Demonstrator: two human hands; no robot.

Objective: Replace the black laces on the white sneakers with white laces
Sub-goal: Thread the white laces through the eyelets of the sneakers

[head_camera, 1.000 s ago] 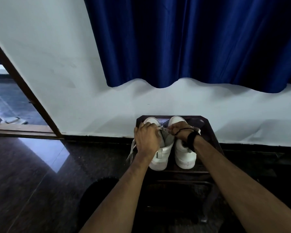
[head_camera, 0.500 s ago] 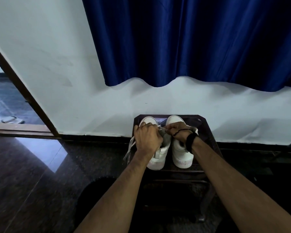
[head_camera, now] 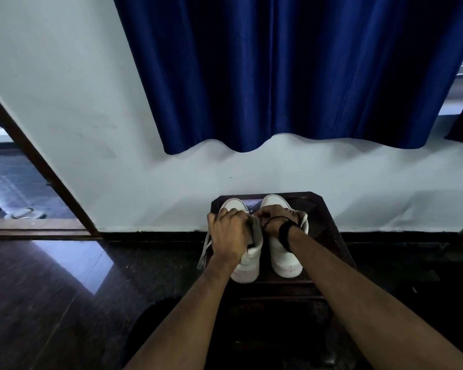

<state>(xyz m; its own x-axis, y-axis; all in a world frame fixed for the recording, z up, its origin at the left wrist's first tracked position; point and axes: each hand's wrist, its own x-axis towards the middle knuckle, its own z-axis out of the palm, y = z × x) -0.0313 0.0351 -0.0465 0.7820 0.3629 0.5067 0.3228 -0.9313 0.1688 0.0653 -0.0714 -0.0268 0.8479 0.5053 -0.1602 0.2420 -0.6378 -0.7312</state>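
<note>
Two white shoes (head_camera: 284, 252) sit on a dark stool (head_camera: 329, 222). The left hand (head_camera: 229, 233) curls its fingers round the left shoe. The right hand (head_camera: 274, 218) pinches something tiny; I cannot tell what.

In the lower middle of the frame we see two white sneakers side by side, toes pointing to the top of the frame, heels toward the bottom. The left sneaker (head_camera: 247, 259) shows a grey tongue, and a white lace (head_camera: 204, 252) hangs off its left side. The right sneaker (head_camera: 285, 256) stands just beside it.
</note>
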